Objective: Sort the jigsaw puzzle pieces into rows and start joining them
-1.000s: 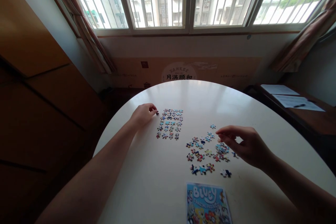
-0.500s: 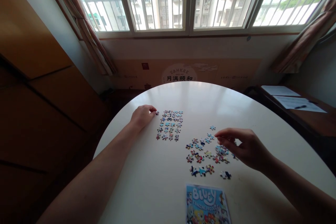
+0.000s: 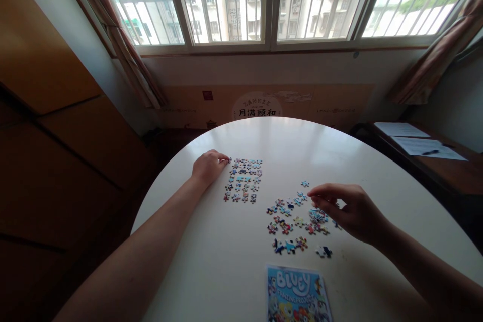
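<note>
My left hand [image 3: 208,167] pinches a small jigsaw piece [image 3: 229,160] between thumb and fingers, at the far left corner of a block of jigsaw pieces [image 3: 246,179] laid out in rows. My right hand [image 3: 345,210] hovers over the right side of a loose scatter of jigsaw pieces [image 3: 298,221], hiding some of them. Its thumb and fingers are drawn together; whether anything is between them cannot be seen. One light blue piece [image 3: 305,183] lies apart, beyond the scatter.
A blue Bluey picture card or booklet [image 3: 296,294] lies at the near edge of view on the round white table [image 3: 211,256]. To the right, papers [image 3: 428,147] and a dark object rest on a brown surface. A barred window is ahead.
My left hand has moved slightly right with its jigsaw piece, up against the corner of the rows. My right hand has stayed almost still.
</note>
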A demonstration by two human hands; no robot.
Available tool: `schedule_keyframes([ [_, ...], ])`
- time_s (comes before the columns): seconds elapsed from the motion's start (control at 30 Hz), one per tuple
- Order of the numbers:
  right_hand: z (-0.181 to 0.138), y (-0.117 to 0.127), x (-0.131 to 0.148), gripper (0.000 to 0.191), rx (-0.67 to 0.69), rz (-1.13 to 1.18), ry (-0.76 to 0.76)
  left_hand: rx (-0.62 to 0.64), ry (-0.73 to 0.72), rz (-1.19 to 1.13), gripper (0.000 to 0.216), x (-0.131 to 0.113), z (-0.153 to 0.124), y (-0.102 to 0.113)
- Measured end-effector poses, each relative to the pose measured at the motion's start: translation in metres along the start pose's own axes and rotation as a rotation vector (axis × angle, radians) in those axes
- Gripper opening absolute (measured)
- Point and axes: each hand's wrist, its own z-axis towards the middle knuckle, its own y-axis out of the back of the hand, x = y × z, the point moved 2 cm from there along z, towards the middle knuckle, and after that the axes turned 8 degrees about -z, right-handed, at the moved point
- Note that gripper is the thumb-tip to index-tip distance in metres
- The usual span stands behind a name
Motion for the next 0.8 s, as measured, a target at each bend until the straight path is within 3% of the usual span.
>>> schedule_keyframes([
  [0.4,0.001,0.003,-0.004,0.016,-0.044,-0.015,-0.029,-0.043,0.009,-0.004,0.020,-0.005,0.002,-0.004],
  [0.8,0.007,0.009,-0.013,0.025,-0.054,-0.017,-0.216,-0.049,-0.015,0.037,0.024,0.000,0.006,-0.006],
])
